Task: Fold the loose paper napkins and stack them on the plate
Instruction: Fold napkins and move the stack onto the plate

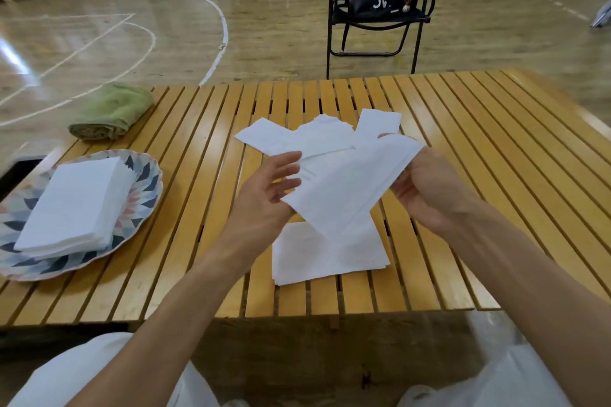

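Both hands held one napkin (pixel 344 188) up above the slatted table (pixel 463 149), probably so it could be folded in the air: the left hand (pixel 267 195) had it by the near-left edge, fingers only loosely bent, while the right hand (pixel 426 188) pinched its far-right end. The napkin's long axis ran diagonally — from near-left up to far-right. More loose napkins (pixel 291 139) lay beyond it and a pile (pixel 330 258) beneath, well apart from the folded stack (pixel 76 205) on the plate (pixel 145 182) at the left.

plate (pixel 145 172) cut off left, right fingers hidden
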Tool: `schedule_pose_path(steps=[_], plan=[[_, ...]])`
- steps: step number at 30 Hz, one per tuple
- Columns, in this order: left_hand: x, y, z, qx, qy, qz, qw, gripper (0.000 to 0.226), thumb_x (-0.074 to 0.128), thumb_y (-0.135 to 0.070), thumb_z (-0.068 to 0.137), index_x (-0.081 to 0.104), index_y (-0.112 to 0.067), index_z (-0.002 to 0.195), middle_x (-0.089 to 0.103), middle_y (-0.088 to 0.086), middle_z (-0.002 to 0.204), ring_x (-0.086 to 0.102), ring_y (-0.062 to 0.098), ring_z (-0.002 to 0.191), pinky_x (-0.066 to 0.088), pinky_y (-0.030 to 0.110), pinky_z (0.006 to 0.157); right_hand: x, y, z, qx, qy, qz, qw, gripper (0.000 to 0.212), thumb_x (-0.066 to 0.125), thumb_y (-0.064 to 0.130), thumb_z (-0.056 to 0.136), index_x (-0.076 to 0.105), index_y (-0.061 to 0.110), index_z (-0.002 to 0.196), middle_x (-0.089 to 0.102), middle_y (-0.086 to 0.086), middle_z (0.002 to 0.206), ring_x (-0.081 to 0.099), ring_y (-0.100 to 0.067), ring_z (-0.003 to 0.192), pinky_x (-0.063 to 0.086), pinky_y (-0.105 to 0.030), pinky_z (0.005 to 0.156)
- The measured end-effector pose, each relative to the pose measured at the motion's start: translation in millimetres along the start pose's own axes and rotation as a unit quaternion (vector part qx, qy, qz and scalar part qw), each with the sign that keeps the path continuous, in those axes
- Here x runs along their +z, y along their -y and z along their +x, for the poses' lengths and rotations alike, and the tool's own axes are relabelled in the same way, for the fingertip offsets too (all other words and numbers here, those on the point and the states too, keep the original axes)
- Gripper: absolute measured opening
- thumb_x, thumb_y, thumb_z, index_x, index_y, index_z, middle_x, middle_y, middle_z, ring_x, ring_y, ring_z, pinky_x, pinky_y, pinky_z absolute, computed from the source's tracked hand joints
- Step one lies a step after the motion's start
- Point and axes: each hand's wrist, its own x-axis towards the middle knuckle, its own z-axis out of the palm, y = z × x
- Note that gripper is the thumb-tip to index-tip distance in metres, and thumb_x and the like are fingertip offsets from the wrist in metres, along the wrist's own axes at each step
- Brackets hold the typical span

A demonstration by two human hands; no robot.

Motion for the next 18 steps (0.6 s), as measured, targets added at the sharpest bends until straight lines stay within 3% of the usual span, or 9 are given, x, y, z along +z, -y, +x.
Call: schedule_pose_path(steps=[4,6,9,13,15,18], plan=[[3.2,-0.1,-3.7,0.040,0.041,0.013,0.998,0.051,0.079,-0.023,0.084,0.059,-0.041,0.128,0.062,-0.021,0.127,0.056,-0.004,0.119,0.049,0.030,0.099,2.2,-5.5,-3.4,0.039,0.000,-0.002,0.999,0.028,0.051,0.000,0.099,0.065,-0.002,0.124,0.073,-0.012,0.111,0.070,-0.020,0.083,0.057,-0.024,0.064],[5.4,-1.3,-5.4,0.050,0.023,-0.018,0.998,0.038,0.074,-0.016,0.088,0.066,-0.033,0.121,0.067,-0.016,0.119,0.060,-0.001,0.114,0.053,0.026,0.091,3.4,-6.0,-4.7,0.070,0.008,-0.018,0.997,0.022,0.054,-0.001,0.098,0.068,-0.003,0.115,0.071,-0.012,0.108,0.067,-0.028,0.088,0.058,-0.024,0.064],[2.4,-3.2,-5.7,0.030,-0.039,-0.040,0.998,0.019,0.065,-0.023,0.095,0.072,-0.020,0.112,0.073,-0.006,0.103,0.066,0.006,0.098,0.055,0.021,0.079,2.0,-4.9,-6.1,0.117,0.006,-0.089,0.989,0.017,0.063,0.003,0.094,0.070,0.004,0.109,0.075,-0.006,0.111,0.072,-0.023,0.094,0.058,-0.028,0.067],[-6.1,0.5,-5.0,-0.056,-0.005,-0.019,0.998,0.018,0.063,-0.028,0.097,0.073,-0.016,0.106,0.076,-0.006,0.100,0.071,0.009,0.092,0.057,0.028,0.077,-1.6,-4.1,-9.2,0.139,0.026,-0.255,0.956,0.024,0.069,0.028,0.093,0.071,0.014,0.112,0.078,-0.001,0.102,0.069,-0.016,0.083,0.045,-0.029,0.059],[-8.4,3.8,-5.4,-0.090,0.021,0.032,0.995,0.021,0.060,-0.032,0.098,0.073,-0.015,0.102,0.075,-0.004,0.097,0.071,0.010,0.089,0.058,0.032,0.078,-4.3,-3.6,-8.7,0.138,0.025,-0.323,0.936,0.021,0.068,0.030,0.094,0.074,0.012,0.104,0.077,0.000,0.096,0.066,-0.013,0.074,0.042,-0.026,0.054],[-10.9,5.4,-5.6,-0.131,0.035,0.120,0.983,0.034,0.057,-0.037,0.099,0.070,-0.007,0.091,0.071,0.007,0.083,0.065,0.007,0.065,0.048,0.026,0.063,-6.7,-3.7,-8.3,0.136,0.037,-0.409,0.902,0.024,0.068,0.028,0.094,0.074,0.006,0.098,0.076,-0.001,0.092,0.061,-0.013,0.070,0.039,-0.024,0.051]])
